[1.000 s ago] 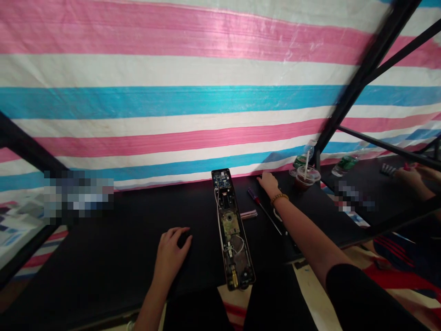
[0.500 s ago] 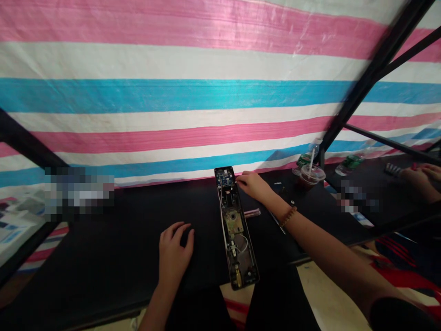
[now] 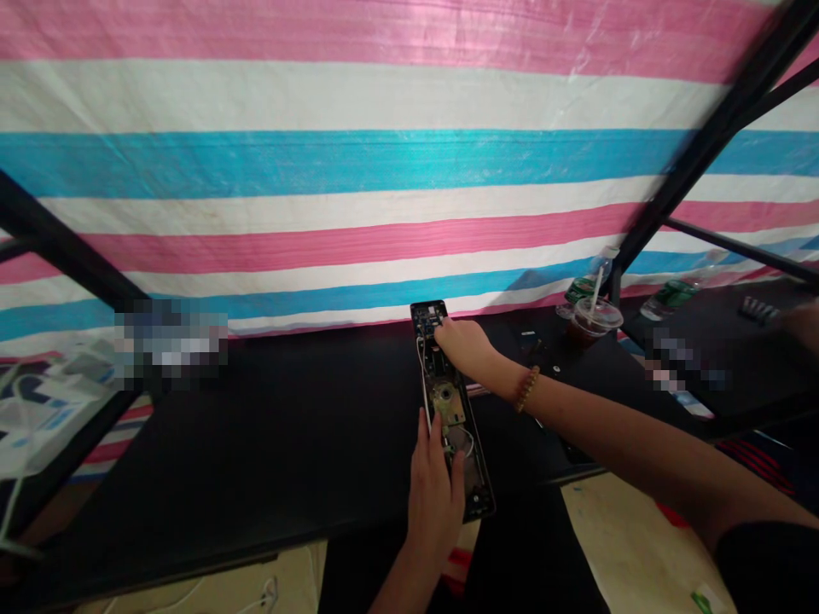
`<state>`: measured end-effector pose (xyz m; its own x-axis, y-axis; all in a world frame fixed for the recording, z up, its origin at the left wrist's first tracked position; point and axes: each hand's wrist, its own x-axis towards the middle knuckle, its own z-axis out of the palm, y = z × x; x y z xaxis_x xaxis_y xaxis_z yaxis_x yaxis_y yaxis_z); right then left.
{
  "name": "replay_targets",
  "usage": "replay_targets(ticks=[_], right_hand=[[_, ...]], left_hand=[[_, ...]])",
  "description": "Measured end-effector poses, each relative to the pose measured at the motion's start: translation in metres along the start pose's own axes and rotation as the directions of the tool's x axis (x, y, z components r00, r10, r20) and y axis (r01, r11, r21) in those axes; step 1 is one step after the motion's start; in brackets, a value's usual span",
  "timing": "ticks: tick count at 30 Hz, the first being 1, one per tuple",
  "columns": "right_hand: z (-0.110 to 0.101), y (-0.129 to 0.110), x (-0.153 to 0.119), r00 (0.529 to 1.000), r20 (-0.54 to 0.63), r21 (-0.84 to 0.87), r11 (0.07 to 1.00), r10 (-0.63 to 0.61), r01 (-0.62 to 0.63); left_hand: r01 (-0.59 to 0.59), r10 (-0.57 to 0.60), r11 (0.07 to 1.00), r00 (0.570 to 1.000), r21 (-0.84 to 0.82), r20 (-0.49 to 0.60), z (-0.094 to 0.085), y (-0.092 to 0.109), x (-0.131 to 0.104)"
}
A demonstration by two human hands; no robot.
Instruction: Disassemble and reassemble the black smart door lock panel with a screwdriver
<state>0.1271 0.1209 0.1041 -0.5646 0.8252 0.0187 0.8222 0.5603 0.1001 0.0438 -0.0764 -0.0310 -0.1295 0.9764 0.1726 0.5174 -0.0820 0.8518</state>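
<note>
A long black housing (image 3: 485, 499), which looks like an opened electronic door lock, lies lengthwise on the black table with its inside facing up. A small circuit board (image 3: 423, 323) sits at its far end, a brass-coloured plate (image 3: 450, 403) in its middle, and a white cable (image 3: 422, 367) runs along its left side. My left hand (image 3: 435, 490) rests over the near half, fingers stretched out and touching the housing. At the far end, my right hand (image 3: 464, 345) has its fingers closed over the circuit board; whatever they pinch is hidden.
To the right stand a plastic cup with a straw (image 3: 594, 322) and a bottle (image 3: 585, 281). Small parts (image 3: 537, 344) lie near the cup. Another bottle (image 3: 671, 294) and a co-worker's blurred hand (image 3: 803, 328) are farther right. A striped tarp (image 3: 384, 247) hangs behind the table.
My left hand has moved right from the bare table onto the housing's near half. My right hand has shifted from the housing's right edge in over the circuit board.
</note>
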Motion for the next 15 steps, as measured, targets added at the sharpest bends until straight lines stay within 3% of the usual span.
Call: replay_targets(ticks=[7,15], right_hand=[[0.004,0.018,0.005,0.996,0.011,-0.022,0.996,-0.091,0.091],[0.012,0.014,0.000,0.991,0.006,-0.096,0.986,-0.135,0.135]], left_hand=[[0.001,-0.001,0.999,1.000,0.041,0.008,0.003,-0.002,-0.005],[-0.049,0.042,0.953,0.999,0.298,0.029,0.003,0.005,-0.006]])
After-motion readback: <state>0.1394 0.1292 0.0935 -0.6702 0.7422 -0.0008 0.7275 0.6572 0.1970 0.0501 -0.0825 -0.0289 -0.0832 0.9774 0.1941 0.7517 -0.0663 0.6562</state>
